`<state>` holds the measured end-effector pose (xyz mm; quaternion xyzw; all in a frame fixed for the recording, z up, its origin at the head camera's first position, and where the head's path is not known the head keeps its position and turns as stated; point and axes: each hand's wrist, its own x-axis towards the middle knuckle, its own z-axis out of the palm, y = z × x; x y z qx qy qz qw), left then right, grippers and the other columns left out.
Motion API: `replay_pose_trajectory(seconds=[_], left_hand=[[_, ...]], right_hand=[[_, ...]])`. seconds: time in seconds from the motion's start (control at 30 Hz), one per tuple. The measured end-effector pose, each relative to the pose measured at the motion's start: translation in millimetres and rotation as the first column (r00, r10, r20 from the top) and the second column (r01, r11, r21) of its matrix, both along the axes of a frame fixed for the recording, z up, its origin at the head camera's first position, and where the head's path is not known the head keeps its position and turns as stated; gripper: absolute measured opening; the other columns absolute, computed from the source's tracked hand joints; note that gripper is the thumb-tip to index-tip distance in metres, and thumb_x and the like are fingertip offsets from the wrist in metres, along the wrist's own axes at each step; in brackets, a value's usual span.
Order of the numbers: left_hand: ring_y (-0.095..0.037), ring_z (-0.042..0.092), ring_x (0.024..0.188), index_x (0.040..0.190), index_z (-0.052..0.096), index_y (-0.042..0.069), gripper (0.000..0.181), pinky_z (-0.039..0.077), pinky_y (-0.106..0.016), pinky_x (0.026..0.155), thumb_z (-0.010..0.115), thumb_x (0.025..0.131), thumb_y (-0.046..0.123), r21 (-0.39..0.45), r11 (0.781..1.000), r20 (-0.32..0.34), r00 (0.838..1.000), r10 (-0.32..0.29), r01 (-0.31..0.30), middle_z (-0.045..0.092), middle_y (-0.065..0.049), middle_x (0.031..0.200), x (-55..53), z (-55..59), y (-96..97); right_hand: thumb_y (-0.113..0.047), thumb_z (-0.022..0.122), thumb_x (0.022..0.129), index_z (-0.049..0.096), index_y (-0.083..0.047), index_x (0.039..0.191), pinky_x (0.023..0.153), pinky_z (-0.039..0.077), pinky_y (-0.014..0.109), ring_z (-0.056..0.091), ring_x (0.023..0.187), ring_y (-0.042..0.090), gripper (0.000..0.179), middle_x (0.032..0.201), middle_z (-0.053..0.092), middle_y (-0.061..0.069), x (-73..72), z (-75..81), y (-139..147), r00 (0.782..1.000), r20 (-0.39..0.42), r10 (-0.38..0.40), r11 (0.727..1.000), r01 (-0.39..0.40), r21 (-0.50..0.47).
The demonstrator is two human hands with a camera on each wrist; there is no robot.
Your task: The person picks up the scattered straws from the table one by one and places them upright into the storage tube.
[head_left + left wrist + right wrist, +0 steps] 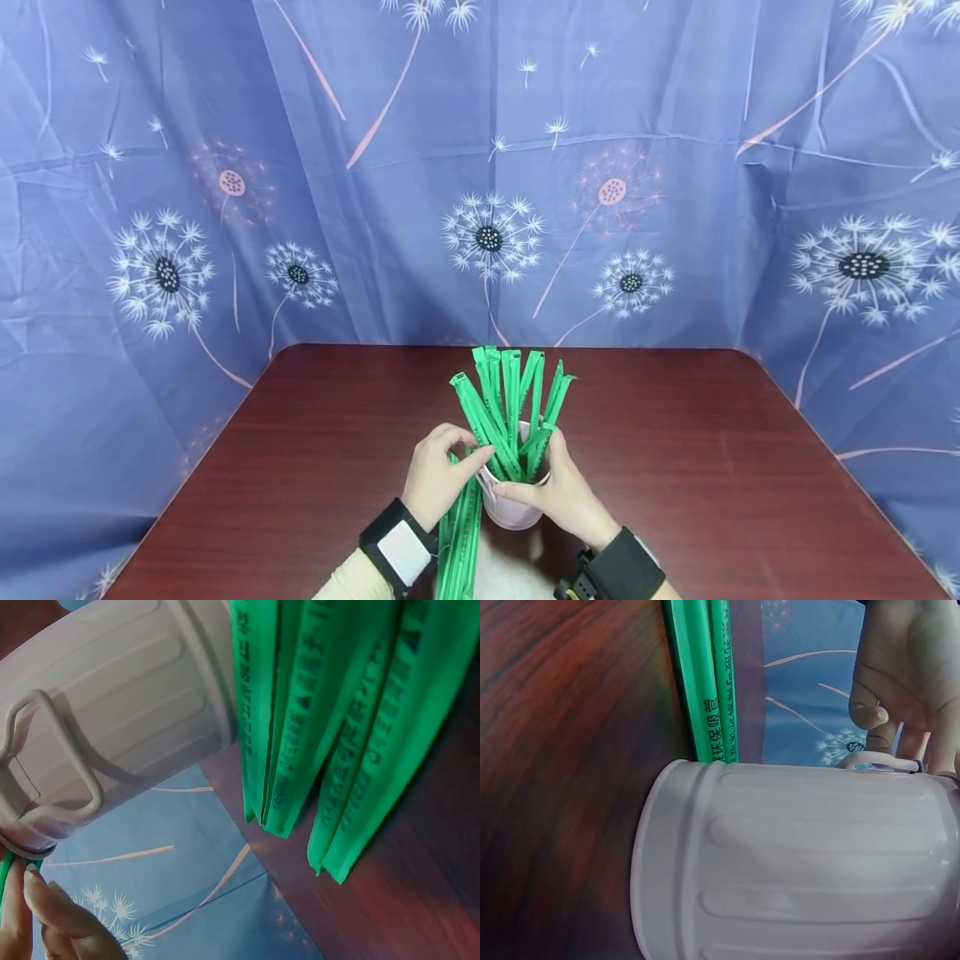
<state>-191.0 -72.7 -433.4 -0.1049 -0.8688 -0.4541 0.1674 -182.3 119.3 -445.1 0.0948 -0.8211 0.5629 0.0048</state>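
My left hand (438,473) is at the left rim of a small pale pinkish bucket (512,510), thumb and fingertips pinching a green paper-wrapped straw among those inside. Several wrapped straws (513,379) stand in the bucket, fanned out above its rim. My right hand (570,492) grips the bucket from the right, thumb over the near rim. Below my left hand lies a bundle of loose wrapped straws (459,542), beside the bucket. In the left wrist view, fingertips (45,900) are close to the rim and the bucket's looped side handle (82,769).
A dark red-brown wooden table (712,467) lies under everything. A whitish patch (510,567) shows on it in front of the bucket. Blue cloth with dandelion prints (555,183) hangs behind and at both sides of the table.
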Motion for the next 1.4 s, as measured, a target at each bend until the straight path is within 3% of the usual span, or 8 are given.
replay_pose_trajectory(seconds=[0.27, 0.43, 0.6, 0.77, 0.87, 1.0, 1.23, 1.4], left_hand=[[-0.012, 0.061, 0.084, 0.112, 0.071, 0.009, 0.054, 0.054, -0.04, 0.079, 0.072, 0.081, 0.054, 0.066, 0.998, 0.119, 0.993, 0.004, -0.011, 0.067, 0.0, 0.095, -7.9, -5.1, -17.7], [-0.022, 0.064, 0.09, 0.121, 0.068, 0.001, 0.054, 0.054, -0.044, 0.08, 0.076, 0.083, 0.039, -0.088, 0.996, 0.204, 0.979, 0.018, 0.0, 0.068, -0.01, 0.105, -9.9, -15.0, -30.0], [-0.039, 0.062, 0.102, 0.125, 0.063, -0.01, 0.063, 0.053, -0.054, 0.087, 0.083, 0.075, 0.023, -0.272, 0.96, 0.275, 0.961, 0.017, 0.06, 0.065, -0.024, 0.111, -9.1, -24.6, -32.0], [-0.043, 0.063, 0.101, 0.124, 0.06, -0.017, 0.071, 0.054, -0.053, 0.087, 0.089, 0.065, 0.011, -0.327, 0.94, 0.296, 0.955, 0.008, 0.094, 0.066, -0.028, 0.107, -8.8, -29.3, -28.9], [-0.036, 0.065, 0.089, 0.126, 0.058, -0.018, 0.072, 0.06, -0.044, 0.071, 0.088, 0.064, 0.003, -0.254, 0.96, 0.341, 0.94, -0.025, 0.118, 0.065, -0.026, 0.102, -8.9, -31.3, -29.5], [-0.023, 0.064, 0.07, 0.13, 0.053, -0.019, 0.071, 0.056, -0.031, 0.047, 0.084, 0.068, -0.005, -0.088, 0.987, 0.423, 0.902, -0.087, 0.136, 0.063, -0.023, 0.099, -6.7, -35.1, -33.3], [-0.019, 0.063, 0.065, 0.135, 0.05, -0.019, 0.073, 0.056, -0.033, 0.047, 0.082, 0.072, -0.002, 0.0, 0.993, 0.489, 0.867, -0.101, 0.115, 0.064, -0.019, 0.098, -4.1, -35.2, -37.1], [-0.014, 0.056, 0.052, 0.131, 0.053, -0.019, 0.065, 0.053, -0.031, 0.045, 0.079, 0.076, 0.003, -0.007, 0.992, 0.488, 0.867, -0.107, 0.127, 0.064, -0.012, 0.086, -5.1, -34.0, -39.2]], right_hand=[[-0.036, 0.088, 0.069, 0.035, -0.003, 0.141, 0.107, 0.035, 0.054, 0.047, 0.13, 0.03, 0.095, 0.134, 0.05, 0.017, -1.3, -0.8, 0.7, 1.0, -0.007, 0.005, 1.0, -0.006, -0.012], [-0.035, 0.088, 0.069, 0.034, -0.002, 0.143, 0.108, 0.035, 0.055, 0.047, 0.13, 0.03, 0.097, 0.136, 0.051, 0.019, -1.2, -0.6, 1.6, 1.0, 0.002, 0.007, 1.0, -0.007, -0.011], [-0.035, 0.088, 0.069, 0.033, -0.002, 0.143, 0.108, 0.035, 0.055, 0.046, 0.132, 0.03, 0.098, 0.137, 0.05, 0.02, -1.4, -0.1, 1.8, 1.0, 0.0, 0.008, 1.0, -0.008, -0.004], [-0.036, 0.088, 0.069, 0.033, -0.002, 0.142, 0.108, 0.035, 0.055, 0.047, 0.131, 0.03, 0.097, 0.137, 0.05, 0.021, -1.1, -0.4, 0.8, 1.0, -0.001, 0.007, 1.0, -0.007, -0.002], [-0.036, 0.088, 0.069, 0.034, -0.003, 0.142, 0.108, 0.035, 0.055, 0.047, 0.131, 0.03, 0.097, 0.138, 0.049, 0.021, -0.5, -0.3, 0.7, 1.0, 0.005, 0.002, 1.0, -0.002, -0.005], [-0.036, 0.088, 0.07, 0.034, -0.005, 0.143, 0.109, 0.035, 0.056, 0.045, 0.133, 0.03, 0.096, 0.141, 0.047, 0.021, 0.6, -0.3, 0.4, 1.0, 0.021, -0.004, 1.0, 0.004, -0.005], [-0.034, 0.088, 0.07, 0.032, -0.004, 0.146, 0.109, 0.033, 0.057, 0.044, 0.134, 0.032, 0.099, 0.141, 0.048, 0.022, -0.5, 0.2, -0.2, 1.0, 0.025, 0.008, 0.999, -0.007, -0.034], [-0.032, 0.088, 0.07, 0.029, -0.006, 0.147, 0.109, 0.034, 0.059, 0.044, 0.135, 0.034, 0.1, 0.14, 0.051, 0.021, -1.1, 0.3, 1.7, 0.999, 0.032, 0.011, 0.999, -0.01, -0.037]])
